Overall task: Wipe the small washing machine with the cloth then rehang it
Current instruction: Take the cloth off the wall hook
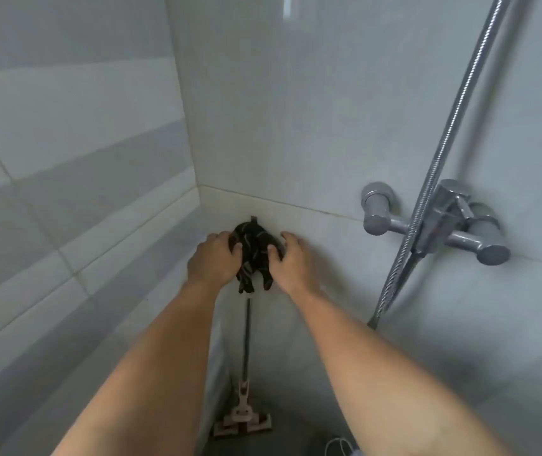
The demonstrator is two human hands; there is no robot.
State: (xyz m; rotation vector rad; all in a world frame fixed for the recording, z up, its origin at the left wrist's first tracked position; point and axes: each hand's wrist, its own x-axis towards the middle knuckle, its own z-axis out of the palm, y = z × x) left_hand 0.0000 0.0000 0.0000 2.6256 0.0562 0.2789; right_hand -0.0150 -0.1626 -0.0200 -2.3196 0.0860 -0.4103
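Note:
A dark, crumpled cloth (253,253) with faint pale streaks is up against the tiled wall near the corner. My left hand (214,260) grips its left side and my right hand (291,263) grips its right side, thumbs pressed into the fabric. The cloth's top tip pokes up at the wall; whatever it hangs from is hidden behind it. The small washing machine is not in view.
A chrome shower mixer (434,222) with a metal hose (450,133) juts from the wall at right. A flat mop (245,419) leans upright in the corner below my hands. Tiled walls close in on the left and ahead.

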